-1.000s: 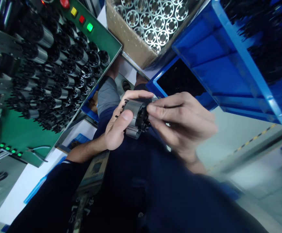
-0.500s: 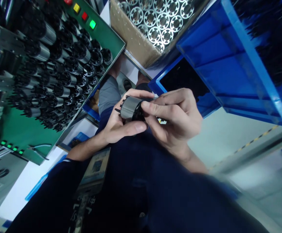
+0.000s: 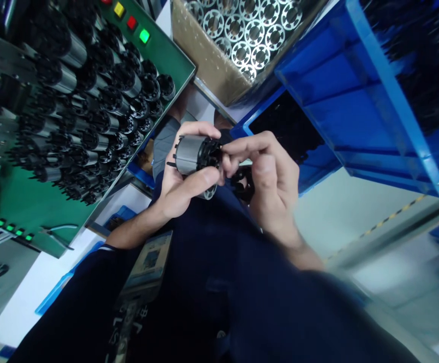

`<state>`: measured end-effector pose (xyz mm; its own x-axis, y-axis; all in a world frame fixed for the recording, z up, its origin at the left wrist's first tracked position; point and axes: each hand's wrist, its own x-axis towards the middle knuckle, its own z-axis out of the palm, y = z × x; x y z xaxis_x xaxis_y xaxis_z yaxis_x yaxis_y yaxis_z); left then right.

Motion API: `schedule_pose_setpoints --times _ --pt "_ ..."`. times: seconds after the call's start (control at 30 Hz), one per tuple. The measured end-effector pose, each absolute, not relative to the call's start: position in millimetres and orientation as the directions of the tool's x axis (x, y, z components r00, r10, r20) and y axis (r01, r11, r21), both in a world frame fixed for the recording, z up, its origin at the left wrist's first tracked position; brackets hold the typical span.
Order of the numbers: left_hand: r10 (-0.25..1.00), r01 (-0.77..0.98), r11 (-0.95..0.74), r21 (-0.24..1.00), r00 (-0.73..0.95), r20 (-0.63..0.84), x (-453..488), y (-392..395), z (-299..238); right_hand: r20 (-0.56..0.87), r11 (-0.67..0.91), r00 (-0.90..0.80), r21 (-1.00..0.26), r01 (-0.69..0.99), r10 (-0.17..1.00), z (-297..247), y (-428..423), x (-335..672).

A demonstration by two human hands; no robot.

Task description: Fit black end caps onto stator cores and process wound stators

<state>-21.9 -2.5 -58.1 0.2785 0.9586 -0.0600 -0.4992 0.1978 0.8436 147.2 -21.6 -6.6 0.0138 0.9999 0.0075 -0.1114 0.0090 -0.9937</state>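
Note:
My left hand (image 3: 181, 189) is closed around a grey metal stator core (image 3: 189, 154), thumb below and fingers over the top. A black plastic end piece (image 3: 209, 153) sits on the core's right end. My right hand (image 3: 268, 176) pinches that black piece with fingertips and thumb. A second black plastic part (image 3: 244, 182) shows under the right palm, held against it or just behind; I cannot tell which. Both hands are raised in front of my dark blue clothing.
A green machine table (image 3: 34, 206) at left carries several rows of finished cores (image 3: 91, 101), with coloured buttons (image 3: 131, 22) above. A cardboard box (image 3: 212, 65) holds bare metal cores. Blue bins (image 3: 340, 96) of black parts stand at right.
Both hands rose a little and moved left. The core turned, so its black end piece now shows, and my right fingers shifted from covering it to pinching it.

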Motion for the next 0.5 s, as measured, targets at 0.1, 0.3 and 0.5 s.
schedule_pose_setpoints --times 0.1,0.3,0.5 --pt "0.945 -0.47 0.078 0.879 0.316 0.085 -28.3 -0.2 -68.1 0.086 0.087 -0.095 -0.996 0.012 0.992 -5.0 -26.1 162.0" --pt "0.96 -0.587 0.0 0.81 0.226 0.164 -23.4 2.9 -65.1 0.014 0.033 -0.178 -0.994 0.102 0.984 2.8 -38.9 169.3" --pt "0.927 -0.515 -0.081 0.853 0.276 0.255 -23.1 10.6 -54.3 0.212 0.223 -0.071 -0.948 0.229 0.975 6.6 -29.8 157.3"
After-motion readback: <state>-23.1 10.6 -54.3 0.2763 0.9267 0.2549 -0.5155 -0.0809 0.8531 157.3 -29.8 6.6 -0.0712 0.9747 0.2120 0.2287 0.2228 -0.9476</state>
